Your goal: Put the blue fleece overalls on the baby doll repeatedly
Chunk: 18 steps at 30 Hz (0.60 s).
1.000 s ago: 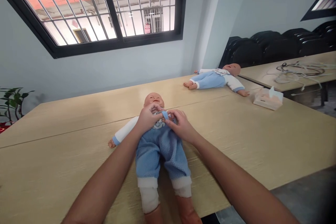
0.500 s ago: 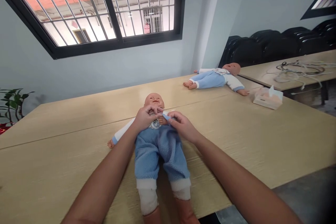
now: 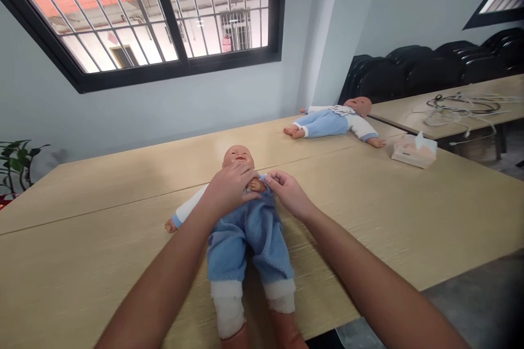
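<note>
A baby doll in a white top and blue trousers lies on its back in front of me, its feet toward me. Its small hand is folded over its chest, poking out of a blue sleeve cuff. My left hand reaches across the chest, fingers above and thumb below that doll hand, closed around it. Pinched between the thumb and fingers of my right hand is the edge of the cuff. The doll's other arm stretches out sideways on the table. My left hand covers most of the chest.
A second doll lies at the back of the table. A tissue box stands to the right. Tangled cables rest on another table before stacked black chairs. A plant is at the left.
My left hand has shifted from pinching near the cuff to spreading over the doll's hand. More of that doll hand shows. The right hand stays at the cuff, slightly farther right.
</note>
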### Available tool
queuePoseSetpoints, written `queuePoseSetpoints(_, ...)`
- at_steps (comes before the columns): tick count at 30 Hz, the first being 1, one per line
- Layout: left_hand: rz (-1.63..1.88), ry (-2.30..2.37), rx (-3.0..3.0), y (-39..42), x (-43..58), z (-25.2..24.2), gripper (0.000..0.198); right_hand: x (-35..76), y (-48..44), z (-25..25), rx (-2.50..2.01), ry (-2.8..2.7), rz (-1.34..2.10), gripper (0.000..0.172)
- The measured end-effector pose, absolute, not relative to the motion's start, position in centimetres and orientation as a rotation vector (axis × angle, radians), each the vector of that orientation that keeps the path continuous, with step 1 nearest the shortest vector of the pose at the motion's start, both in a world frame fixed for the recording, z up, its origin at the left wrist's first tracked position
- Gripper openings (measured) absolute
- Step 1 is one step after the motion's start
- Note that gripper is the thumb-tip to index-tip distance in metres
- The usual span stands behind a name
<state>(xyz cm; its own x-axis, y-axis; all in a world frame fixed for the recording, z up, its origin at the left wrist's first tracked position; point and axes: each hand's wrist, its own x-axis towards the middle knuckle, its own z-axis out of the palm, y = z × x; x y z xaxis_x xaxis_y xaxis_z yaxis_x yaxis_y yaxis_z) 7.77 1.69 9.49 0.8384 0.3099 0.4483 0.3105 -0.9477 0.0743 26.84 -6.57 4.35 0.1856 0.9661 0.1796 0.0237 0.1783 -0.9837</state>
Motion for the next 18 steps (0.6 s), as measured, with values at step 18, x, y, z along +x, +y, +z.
queuePoseSetpoints(18, -0.69, -0.47, -2.999, -1.0, 9.1, 8.7, 0.021, 29.0, -6.3, 3.8, -1.191, -1.071, 0.958, 0.036)
